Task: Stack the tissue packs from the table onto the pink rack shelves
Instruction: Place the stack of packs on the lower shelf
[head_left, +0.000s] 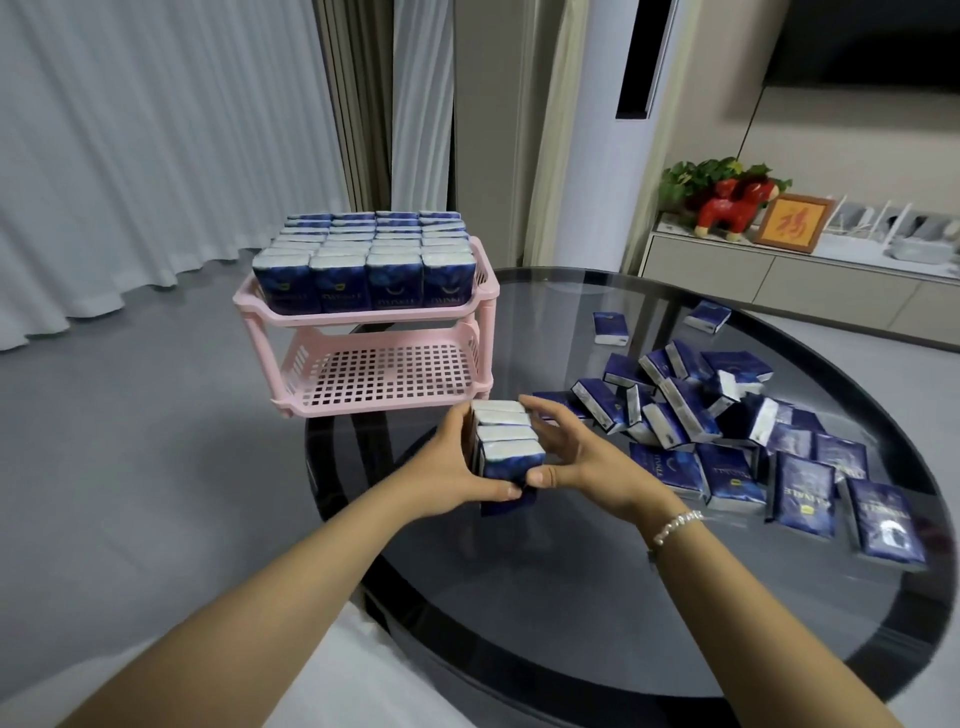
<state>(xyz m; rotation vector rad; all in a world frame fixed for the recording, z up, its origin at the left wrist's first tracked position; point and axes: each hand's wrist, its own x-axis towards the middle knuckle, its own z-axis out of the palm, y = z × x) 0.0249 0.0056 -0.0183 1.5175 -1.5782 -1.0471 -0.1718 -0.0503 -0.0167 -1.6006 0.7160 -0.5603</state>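
Tissue packs in dark blue wrappers (506, 447), a squared-up bundle, sit pressed between both hands, left hand (457, 467) and right hand (576, 457) clasping opposite sides just above the dark glass bench (571, 597), likely so they go together onto the pink plastic rack (374, 312), whose lower shelf lies bare.

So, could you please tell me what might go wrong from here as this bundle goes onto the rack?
1. The bundle of packs is only squeezed between the left hand and right hand; a middle pack could slip out.
2. The empty lower shelf sits under the full top shelf, so upright packs may catch on it.
3. The pink rack stands near the table edge and could be nudged.
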